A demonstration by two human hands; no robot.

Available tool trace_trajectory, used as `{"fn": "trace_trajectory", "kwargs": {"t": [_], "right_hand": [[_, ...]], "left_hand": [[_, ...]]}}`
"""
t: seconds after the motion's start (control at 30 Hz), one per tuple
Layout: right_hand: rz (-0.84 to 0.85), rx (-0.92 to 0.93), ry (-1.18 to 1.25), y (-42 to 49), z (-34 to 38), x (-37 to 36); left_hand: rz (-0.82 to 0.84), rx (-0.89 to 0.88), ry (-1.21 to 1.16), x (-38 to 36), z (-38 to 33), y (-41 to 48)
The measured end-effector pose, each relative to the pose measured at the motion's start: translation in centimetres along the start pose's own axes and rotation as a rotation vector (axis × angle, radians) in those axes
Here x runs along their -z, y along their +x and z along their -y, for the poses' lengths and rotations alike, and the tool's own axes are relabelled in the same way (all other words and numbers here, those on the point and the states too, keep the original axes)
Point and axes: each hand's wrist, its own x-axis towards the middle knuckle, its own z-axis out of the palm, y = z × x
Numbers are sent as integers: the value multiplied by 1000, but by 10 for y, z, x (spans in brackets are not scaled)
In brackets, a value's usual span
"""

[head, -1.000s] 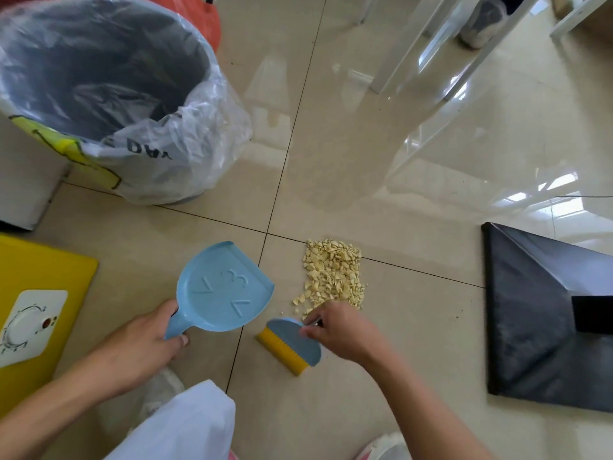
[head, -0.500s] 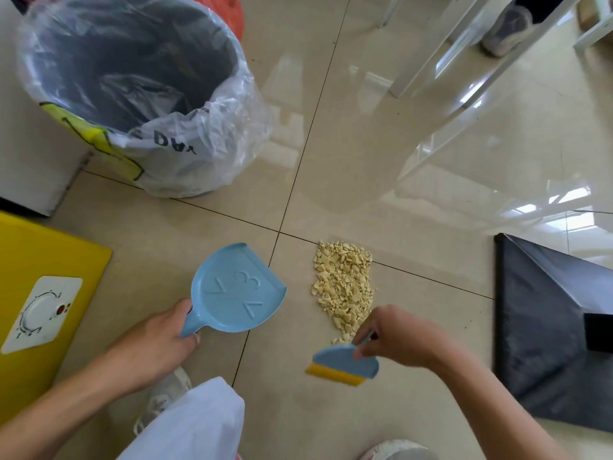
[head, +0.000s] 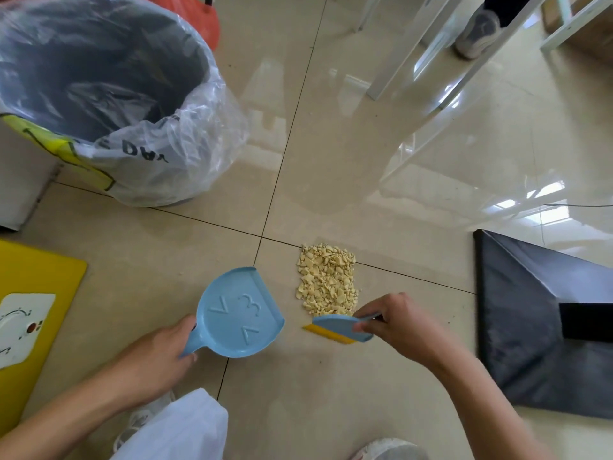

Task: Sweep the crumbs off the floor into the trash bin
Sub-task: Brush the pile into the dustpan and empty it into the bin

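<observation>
Crouching over the tiled floor (head: 331, 144), I grip the handle of the blue dustpan (head: 237, 313) in my left hand (head: 159, 356); my fingers are wrapped round the handle, and the pan's open mouth faces right, toward the crumbs (head: 326, 280); raised marks show on its inner face; the pan lies near the pile but apart from it, just left of a dark grout line. My right hand (head: 403, 323) pinches the small blue hand brush (head: 341, 328) between thumb and fingers; the brush's yellow bristles (head: 326, 334) point down at the floor just below the near edge of the crumbs, though I cannot tell whether they touch the tile. The crumbs are pale yellow broken bits, gathered in one compact heap on the tile right of the grout crossing, between the dustpan and my right hand. The trash bin (head: 99, 78) stands well apart at upper left, dark inside, lined with a clear plastic bag (head: 185, 154) whose edge folds over the rim and carries black lettering and a yellow patch. A yellow board (head: 36, 277) with a white panel lies at the left edge; a black angular object (head: 530, 327) sits on the floor at the right; white furniture legs (head: 414, 54) rise at the top, with a grey shoe (head: 477, 34) beyond them.
</observation>
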Motion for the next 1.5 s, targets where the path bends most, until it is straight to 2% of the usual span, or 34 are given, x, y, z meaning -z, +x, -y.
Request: {"fn": "trace_trajectory", "kwargs": {"t": [0.07, 0.17, 0.27, 0.33, 0.63, 0.97, 1.13, 1.23, 1.4, 1.5], "right_hand": [[-108, -44, 66, -9, -7, 10], [-319, -225, 44, -16, -23, 13], [-354, -400, -103, -12, -25, -3], [-320, -447, -73, -5, -15, -20], [-356, -351, 26, 17, 31, -48], [-244, -93, 86, -6, 92, -61], [-270, 11, 147, -32, 95, -60], [-351, -27, 170, -40, 82, -43], [-520, -197, 4, -23, 40, -9], [-541, -279, -62, 6, 19, 6]], "left_hand": [[15, -13, 31, -3, 0, 7], [18, -39, 74, -6, -8, 18], [16, -48, 168, -9, -21, 29], [14, -59, 243, -9, -33, 35], [65, -88, 533, -6, -90, 53], [94, -71, 555, -4, -91, 49], [97, -70, 526, -7, -84, 47], [108, -50, 474, -10, -75, 43], [125, -5, 375, -15, -53, 31], [148, 55, 316, -15, -46, 24]]}}
